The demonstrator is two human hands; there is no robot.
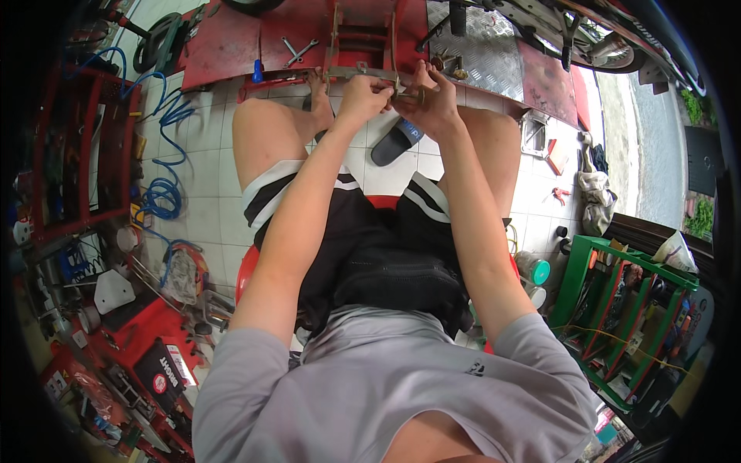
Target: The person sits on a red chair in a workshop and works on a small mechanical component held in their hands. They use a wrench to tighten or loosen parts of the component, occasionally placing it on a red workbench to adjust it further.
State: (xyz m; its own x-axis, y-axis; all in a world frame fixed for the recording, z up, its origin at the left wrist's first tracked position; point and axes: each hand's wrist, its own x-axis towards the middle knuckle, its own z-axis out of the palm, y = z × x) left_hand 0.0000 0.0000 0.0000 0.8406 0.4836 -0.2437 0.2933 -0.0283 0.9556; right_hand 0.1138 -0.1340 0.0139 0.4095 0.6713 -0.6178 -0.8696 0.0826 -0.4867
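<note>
Both hands meet in front of my knees, at the near edge of a red work platform (297,32). My left hand (365,99) is closed in a pinch; what its fingertips grip is too small to make out. My right hand (434,104) is curled around a short metal cylindrical part (410,97), which points toward the left fingers. Just beyond the hands stands a worn metal frame (363,35) with upright side bars and crosspieces. Two crossed wrenches (299,52) lie on the platform to the left, near a blue-handled tool (257,72).
Small metal parts (448,62) sit on a checkered plate at the right. A dark slipper (395,143) lies on the tiles between my legs. A coiled blue hose (162,197) runs along the left floor. At the right stand a green rack (579,282) and a jar (534,268).
</note>
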